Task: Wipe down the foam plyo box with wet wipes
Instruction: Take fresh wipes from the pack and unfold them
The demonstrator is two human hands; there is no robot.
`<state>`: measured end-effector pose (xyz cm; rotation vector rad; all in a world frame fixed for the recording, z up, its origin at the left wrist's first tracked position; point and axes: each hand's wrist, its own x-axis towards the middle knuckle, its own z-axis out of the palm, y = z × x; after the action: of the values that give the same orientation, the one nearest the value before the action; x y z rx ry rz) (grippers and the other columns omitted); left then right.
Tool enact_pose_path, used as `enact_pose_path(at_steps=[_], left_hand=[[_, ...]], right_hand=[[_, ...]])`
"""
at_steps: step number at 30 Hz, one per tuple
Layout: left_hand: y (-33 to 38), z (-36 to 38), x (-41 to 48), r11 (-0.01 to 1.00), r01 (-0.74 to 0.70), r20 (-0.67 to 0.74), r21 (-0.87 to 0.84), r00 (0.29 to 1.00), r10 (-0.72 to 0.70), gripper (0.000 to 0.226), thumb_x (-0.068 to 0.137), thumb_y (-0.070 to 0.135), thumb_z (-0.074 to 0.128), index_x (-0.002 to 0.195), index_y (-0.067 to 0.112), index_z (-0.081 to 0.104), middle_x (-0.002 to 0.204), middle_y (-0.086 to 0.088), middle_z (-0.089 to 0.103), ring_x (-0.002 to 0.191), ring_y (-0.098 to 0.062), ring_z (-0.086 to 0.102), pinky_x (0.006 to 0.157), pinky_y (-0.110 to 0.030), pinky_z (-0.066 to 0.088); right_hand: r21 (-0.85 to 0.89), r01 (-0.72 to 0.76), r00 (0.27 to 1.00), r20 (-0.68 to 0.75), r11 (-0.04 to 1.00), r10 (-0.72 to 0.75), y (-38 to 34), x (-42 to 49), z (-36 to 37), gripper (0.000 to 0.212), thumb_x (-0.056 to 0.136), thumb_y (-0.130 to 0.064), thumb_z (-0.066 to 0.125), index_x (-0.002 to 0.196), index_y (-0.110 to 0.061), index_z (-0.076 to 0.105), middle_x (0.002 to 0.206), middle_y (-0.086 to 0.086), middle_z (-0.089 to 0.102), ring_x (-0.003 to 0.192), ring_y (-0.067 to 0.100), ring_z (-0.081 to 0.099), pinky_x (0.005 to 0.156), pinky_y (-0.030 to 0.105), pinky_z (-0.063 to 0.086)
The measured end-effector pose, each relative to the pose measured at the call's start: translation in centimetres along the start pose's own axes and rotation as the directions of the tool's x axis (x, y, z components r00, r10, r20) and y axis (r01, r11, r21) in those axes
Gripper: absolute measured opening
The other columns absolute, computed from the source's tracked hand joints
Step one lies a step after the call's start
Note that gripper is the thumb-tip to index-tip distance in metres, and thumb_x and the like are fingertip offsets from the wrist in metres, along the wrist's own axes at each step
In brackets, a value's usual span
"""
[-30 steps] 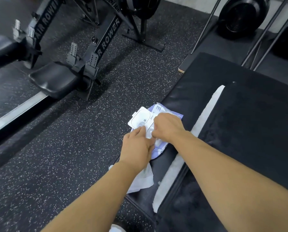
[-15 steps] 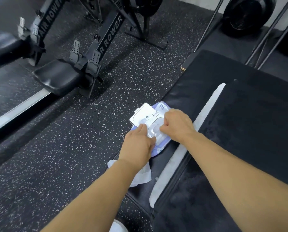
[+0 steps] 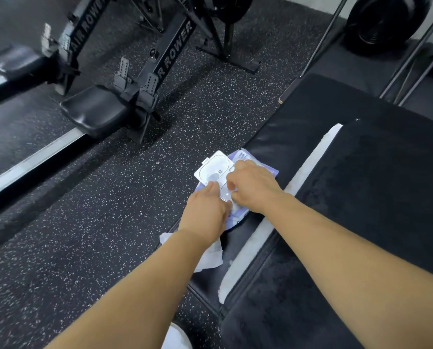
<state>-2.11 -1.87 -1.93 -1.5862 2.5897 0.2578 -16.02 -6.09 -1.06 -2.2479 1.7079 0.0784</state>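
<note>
The right hand's fingers curl and pinch at the pack's opening. The left hand's fingers lie straight, pressing the pack down. The pack's lid is flipped open. The pack lies on the box's left edge, and a loose wipe lies under the left forearm.

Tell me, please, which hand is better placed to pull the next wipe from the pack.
Probably the right: the right hand has its fingers curled at the open mouth of the wipes pack, while the left hand lies flat on it.
</note>
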Motion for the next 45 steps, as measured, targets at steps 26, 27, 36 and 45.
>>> enact_pose_path(at_steps=[26, 27, 36, 45], left_hand=[[0.4, 0.5, 0.1, 0.999, 0.022, -0.022, -0.042, 0.999, -0.023, 0.025, 0.097, 0.023, 0.044, 0.105, 0.026, 0.067, 0.097, 0.001, 0.03, 0.099, -0.021, 0.042, 0.069, -0.027, 0.017], [0.4, 0.5, 0.1, 0.998, 0.022, -0.029, -0.053, 0.999, -0.024, 0.025, 0.098, 0.024, 0.044, 0.106, 0.025, 0.068, 0.098, 0.001, 0.033, 0.098, -0.021, 0.043, 0.07, -0.027, 0.018], [0.5, 0.1, -0.1, 0.991, -0.013, -0.055, -0.131, 0.998, 0.006, 0.023, 0.095, 0.018, 0.047, 0.102, 0.023, 0.068, 0.098, 0.001, 0.034, 0.099, -0.02, 0.044, 0.073, -0.025, 0.025], [1.0, -0.2, 0.5, 0.962, -0.049, -0.036, -0.27, 0.999, 0.041, 0.034, 0.078, 0.006, 0.052, 0.11, 0.011, 0.059, 0.115, 0.005, 0.06, 0.123, -0.021, 0.041, 0.098, -0.038, 0.039]], right_hand=[[0.064, 0.004, 0.994, -0.112, 0.998, 0.003, 0.4, -0.9, -0.3, 0.02, 0.092, -0.029, 0.061, 0.108, -0.03, 0.071, 0.121, -0.003, 0.048, 0.118, 0.02, 0.039, 0.097, 0.033, 0.032], [0.057, -0.005, 0.99, -0.14, 0.998, 0.013, 0.5, -0.8, -0.2, 0.018, 0.094, -0.028, 0.058, 0.104, -0.027, 0.073, 0.119, -0.002, 0.05, 0.116, 0.022, 0.04, 0.096, 0.034, 0.034], [0.814, -0.324, 0.837, 0.01, 0.482, 0.547, 2.5, -1.0, -1.0, 0.019, 0.088, -0.008, 0.057, 0.096, 0.006, 0.067, 0.083, 0.004, 0.058, 0.079, 0.018, 0.051, 0.071, 0.03, 0.044], [0.575, -0.389, 0.877, -0.008, 0.72, 0.48, 0.8, -1.2, -1.7, 0.045, 0.086, -0.017, 0.061, 0.051, -0.016, 0.034, 0.056, 0.0, 0.035, 0.064, 0.021, 0.037, 0.056, 0.029, 0.033]])
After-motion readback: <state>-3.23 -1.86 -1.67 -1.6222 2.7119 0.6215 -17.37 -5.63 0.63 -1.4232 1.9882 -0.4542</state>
